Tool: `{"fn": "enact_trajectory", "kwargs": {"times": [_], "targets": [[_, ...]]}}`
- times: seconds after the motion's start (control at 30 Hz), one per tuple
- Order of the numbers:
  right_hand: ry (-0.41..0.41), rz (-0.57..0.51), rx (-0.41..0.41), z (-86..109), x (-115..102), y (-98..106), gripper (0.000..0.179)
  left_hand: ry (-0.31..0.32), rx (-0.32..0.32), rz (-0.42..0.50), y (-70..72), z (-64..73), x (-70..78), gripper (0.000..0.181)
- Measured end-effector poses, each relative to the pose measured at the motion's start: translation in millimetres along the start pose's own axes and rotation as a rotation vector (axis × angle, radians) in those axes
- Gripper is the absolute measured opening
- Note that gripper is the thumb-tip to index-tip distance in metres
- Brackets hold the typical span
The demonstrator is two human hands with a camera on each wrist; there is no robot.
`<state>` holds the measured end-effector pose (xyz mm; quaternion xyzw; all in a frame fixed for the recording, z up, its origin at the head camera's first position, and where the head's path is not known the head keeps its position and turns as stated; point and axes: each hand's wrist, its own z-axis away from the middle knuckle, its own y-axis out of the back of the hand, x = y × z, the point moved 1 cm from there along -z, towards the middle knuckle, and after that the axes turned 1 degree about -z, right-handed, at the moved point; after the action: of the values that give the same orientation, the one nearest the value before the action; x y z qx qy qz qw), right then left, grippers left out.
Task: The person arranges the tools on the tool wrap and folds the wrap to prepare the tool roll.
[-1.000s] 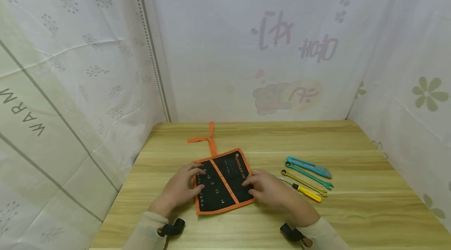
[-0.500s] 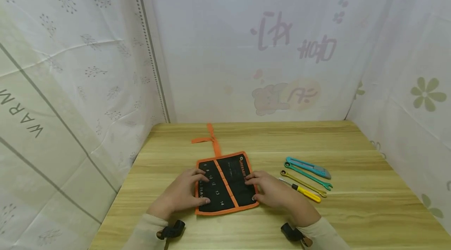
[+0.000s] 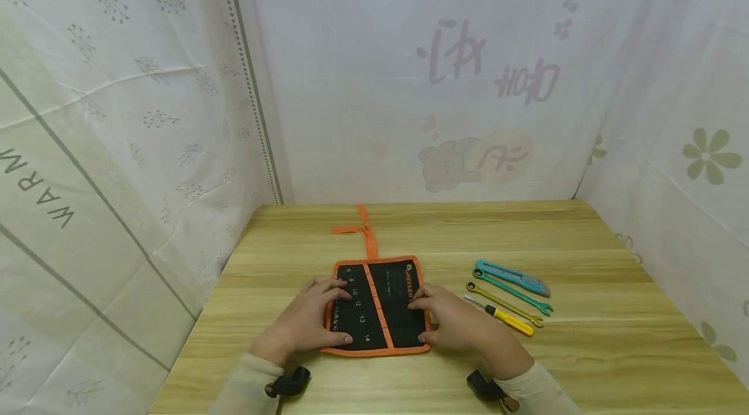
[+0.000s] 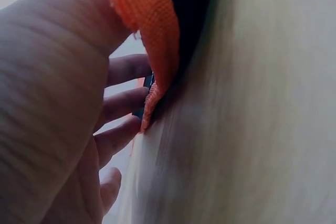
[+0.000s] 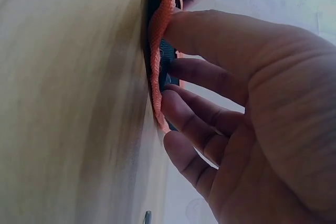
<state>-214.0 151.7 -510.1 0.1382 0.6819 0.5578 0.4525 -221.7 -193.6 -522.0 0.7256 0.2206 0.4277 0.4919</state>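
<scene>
A black fabric tool pouch [image 3: 401,324] with orange trim and white size numbers lies unfolded on the wooden table, its orange tie strap pointing to the back. On the pouch's left edge my left hand [image 3: 305,317] rests with spread fingers on the fabric. The left wrist view shows an orange edge [image 4: 157,35] bent up off the table by that hand. My right hand [image 3: 453,317] touches the opposite edge, thumb near the front corner. In the right wrist view its relaxed fingers [image 5: 181,111] lie on the top side of the pouch.
Right of the pouch lie a teal utility knife [image 3: 515,278], a green wrench [image 3: 515,291], a yellow-gold wrench [image 3: 504,304] and a screwdriver [image 3: 512,321] with a yellow handle. Patterned curtains [image 3: 374,109] stand behind the table [image 3: 614,363] and at both sides.
The pouch has turned a little and shifted slightly right, so it now lies straighter. Its strap moved right too. Both hands stayed on its edges; the tools have not moved.
</scene>
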Motion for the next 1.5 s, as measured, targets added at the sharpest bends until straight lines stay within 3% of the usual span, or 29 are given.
{"fn": "enact_trajectory", "kwargs": {"times": [0.3, 0.7, 0.97, 1.27, 1.5], "targets": [[0.01, 0.005, 0.013, -0.5, 0.9, -0.5, 0.054, 0.027, -0.009, 0.003, -2.0, -0.1, -0.4, 0.076], [0.0, 0.011, 0.006, 0.5, -2.1, 0.9, 0.054, 0.006, -0.011, 0.046, -2.1, 0.8, 0.4, 0.075], [-0.026, -0.013, -0.005, 2.0, -4.8, 4.3, 0.052, 0.02, -0.007, 0.065, -2.2, -1.1, 3.5, 0.085], [-0.026, -0.146, 0.126, 13.8, 11.1, 24.0, 0.045, -0.077, 0.086, 0.104, -5.4, -9.6, 25.7, 0.054], [-0.065, -0.225, 0.197, 30.3, 32.8, 44.2, 0.043, -0.107, 0.072, 0.094, -12.7, -11.0, 42.7, 0.038]]}}
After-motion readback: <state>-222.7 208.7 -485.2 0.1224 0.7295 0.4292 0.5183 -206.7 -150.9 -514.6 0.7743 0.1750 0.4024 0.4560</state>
